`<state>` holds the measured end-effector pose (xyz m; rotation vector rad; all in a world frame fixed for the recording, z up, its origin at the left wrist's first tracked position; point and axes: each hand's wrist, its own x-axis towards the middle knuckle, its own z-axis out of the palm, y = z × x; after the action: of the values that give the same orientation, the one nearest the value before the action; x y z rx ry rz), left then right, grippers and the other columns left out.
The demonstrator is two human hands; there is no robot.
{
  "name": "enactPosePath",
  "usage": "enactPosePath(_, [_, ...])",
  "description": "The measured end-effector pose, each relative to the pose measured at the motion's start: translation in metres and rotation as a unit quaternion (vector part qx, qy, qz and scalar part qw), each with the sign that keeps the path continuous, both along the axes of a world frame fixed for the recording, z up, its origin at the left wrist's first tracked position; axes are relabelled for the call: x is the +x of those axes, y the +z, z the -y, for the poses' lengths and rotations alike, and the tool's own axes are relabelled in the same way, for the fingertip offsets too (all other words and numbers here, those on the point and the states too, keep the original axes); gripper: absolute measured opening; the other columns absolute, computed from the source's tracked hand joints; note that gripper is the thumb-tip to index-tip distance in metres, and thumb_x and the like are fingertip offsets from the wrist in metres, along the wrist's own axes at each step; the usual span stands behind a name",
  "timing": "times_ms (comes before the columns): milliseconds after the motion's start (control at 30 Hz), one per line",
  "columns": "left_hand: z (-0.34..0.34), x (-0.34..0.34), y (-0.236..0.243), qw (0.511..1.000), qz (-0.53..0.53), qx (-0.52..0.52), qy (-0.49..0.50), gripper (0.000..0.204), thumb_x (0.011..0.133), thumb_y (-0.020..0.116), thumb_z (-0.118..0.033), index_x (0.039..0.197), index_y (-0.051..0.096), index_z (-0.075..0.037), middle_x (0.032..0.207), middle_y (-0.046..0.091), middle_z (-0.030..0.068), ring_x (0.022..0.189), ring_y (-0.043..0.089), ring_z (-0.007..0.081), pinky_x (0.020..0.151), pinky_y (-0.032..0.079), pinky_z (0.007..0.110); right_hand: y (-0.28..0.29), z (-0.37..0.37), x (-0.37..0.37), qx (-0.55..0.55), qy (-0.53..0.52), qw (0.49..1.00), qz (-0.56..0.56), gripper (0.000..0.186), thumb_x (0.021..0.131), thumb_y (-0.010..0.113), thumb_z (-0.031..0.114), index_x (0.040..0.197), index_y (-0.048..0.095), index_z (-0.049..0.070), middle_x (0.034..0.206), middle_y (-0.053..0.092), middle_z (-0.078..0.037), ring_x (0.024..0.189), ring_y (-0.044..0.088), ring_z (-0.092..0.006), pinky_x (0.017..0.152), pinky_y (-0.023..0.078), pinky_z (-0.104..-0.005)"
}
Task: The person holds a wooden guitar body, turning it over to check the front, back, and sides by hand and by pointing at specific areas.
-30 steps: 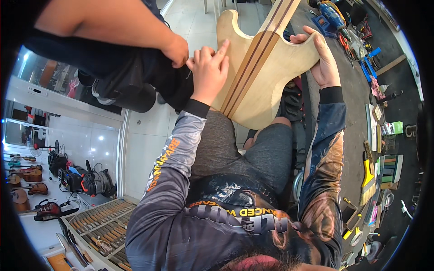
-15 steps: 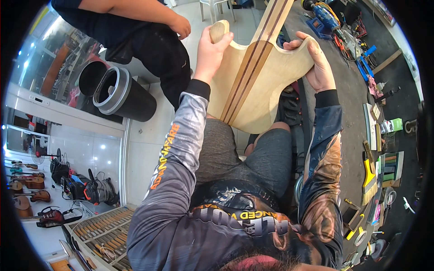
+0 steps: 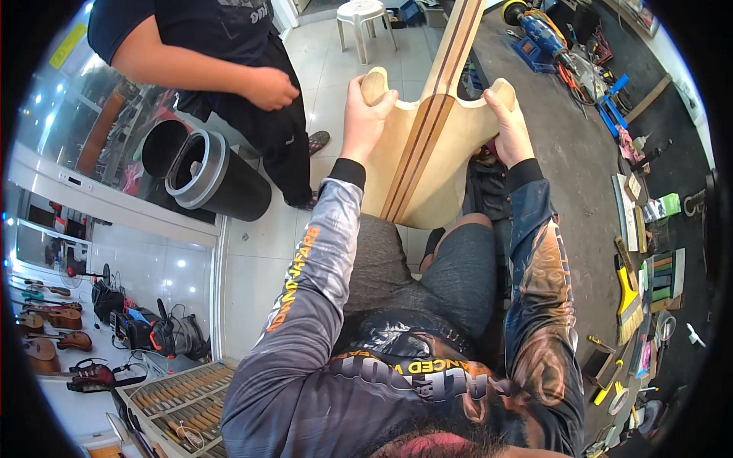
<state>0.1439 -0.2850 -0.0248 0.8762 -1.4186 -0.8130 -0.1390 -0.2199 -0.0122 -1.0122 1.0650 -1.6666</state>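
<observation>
An unfinished electric guitar body (image 3: 435, 172) of pale wood is held up in front of me above my thighs. Brown and dark stripes run down its centre and on into the neck (image 3: 456, 53), which points away and leaves the view at the top. My left hand (image 3: 366, 122) is closed round the left horn, thumb on the face. My right hand (image 3: 510, 130) grips the right horn, its thumb lying along the edge; the other fingers are mostly hidden behind the wood.
A person (image 3: 221, 69) stands at the far left beside a black bin (image 3: 229, 179). A white stool (image 3: 362, 19) is farther off. To the right runs a dark workbench (image 3: 565, 198) with a power tool (image 3: 546, 38) and a yellow-handled brush (image 3: 628, 298). A chisel rack (image 3: 179, 404) is lower left.
My right hand has moved inward and wraps the horn more tightly; the guitar body has tipped and looks narrower. The other person's hand has lowered and shifted left.
</observation>
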Motion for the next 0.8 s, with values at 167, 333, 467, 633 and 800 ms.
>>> enactPosePath(167, [-0.002,-0.015,0.001,0.999,0.026,0.013,-0.023,0.059,0.095,0.083,-0.023,0.138,0.053,0.004,0.117,0.069,0.0128,0.104,0.068,0.0213,0.092,0.056,0.035,-0.011,0.000,-0.018,0.014,-0.021,1.000,-0.003,0.084,0.090,0.089,0.041,0.152,0.048,0.002,0.134,0.062,-0.010,0.124,0.062,-0.0210,0.104,0.051,-0.0393])
enactPosePath(333, [0.004,-0.023,-0.002,0.999,0.025,0.013,-0.025,0.057,0.096,0.083,-0.023,0.138,0.053,0.004,0.119,0.070,0.0129,0.107,0.068,0.0213,0.093,0.055,0.034,-0.015,0.004,-0.026,0.012,-0.017,1.000,0.004,0.084,0.090,0.090,0.036,0.152,0.046,0.001,0.135,0.061,-0.011,0.125,0.062,-0.0228,0.105,0.052,-0.0404])
enactPosePath(467, [0.017,-0.008,-0.025,0.997,0.003,0.035,-0.068,0.057,0.100,0.081,-0.028,0.139,0.054,0.004,0.119,0.071,0.0111,0.109,0.067,0.0206,0.095,0.055,0.036,-0.014,0.006,-0.024,0.026,-0.016,0.999,0.019,0.083,0.089,0.091,0.034,0.152,0.047,0.002,0.134,0.062,-0.011,0.122,0.063,-0.0235,0.101,0.055,-0.0418])
enactPosePath(633, [0.012,0.012,-0.061,0.995,0.043,0.055,-0.071,0.054,0.105,0.073,-0.043,0.127,0.061,0.006,0.111,0.074,0.0163,0.101,0.070,0.0266,0.090,0.055,0.039,-0.011,0.008,-0.023,0.047,0.011,0.999,-0.007,0.072,0.091,0.088,0.036,0.144,0.052,0.005,0.125,0.067,-0.008,0.114,0.068,-0.0215,0.091,0.059,-0.0408])
enactPosePath(800, [-0.008,0.020,-0.075,0.949,0.310,0.019,0.055,0.066,0.109,0.051,-0.064,0.107,0.063,0.001,0.095,0.071,0.0276,0.092,0.068,0.0490,0.080,0.052,0.053,-0.012,0.006,-0.028,0.030,0.032,0.999,-0.025,0.063,0.093,0.086,0.040,0.136,0.054,0.007,0.114,0.073,-0.005,0.105,0.072,-0.0170,0.088,0.061,-0.0397])
